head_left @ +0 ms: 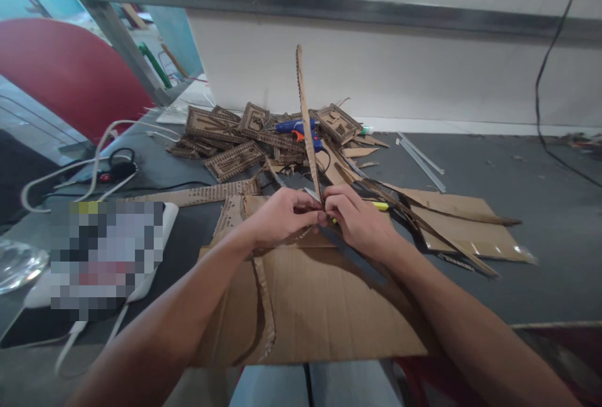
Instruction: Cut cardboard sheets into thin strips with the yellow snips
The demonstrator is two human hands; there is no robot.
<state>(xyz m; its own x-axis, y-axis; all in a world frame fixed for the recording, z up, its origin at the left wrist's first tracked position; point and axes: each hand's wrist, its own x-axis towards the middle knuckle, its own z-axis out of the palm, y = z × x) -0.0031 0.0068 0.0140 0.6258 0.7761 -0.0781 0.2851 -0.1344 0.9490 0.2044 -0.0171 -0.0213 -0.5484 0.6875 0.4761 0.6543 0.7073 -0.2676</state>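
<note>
A long, narrow cardboard strip [306, 121] stands almost upright over the work surface, its lower end between my two hands. My left hand [288, 214] is closed, thumb and fingertips pinching the strip's base. Against it, my right hand [358, 217] is closed too, with its fingers bent at the same spot; they partly hide what they grip. A yellow piece [380, 206] shows just behind my right hand, and I cannot tell whether it is held. Below both hands lies a large cardboard sheet [329, 313], with a thin torn strip [266, 306] on its left part.
Behind my hands is a pile of ridged cardboard pieces [235, 159] with a blue glue gun [295, 126]. Cardboard strips and a flat piece [463, 222] lie right, glue sticks [421, 162] farther back. A blurred-out device [106, 256] and white cables [96, 162] are left.
</note>
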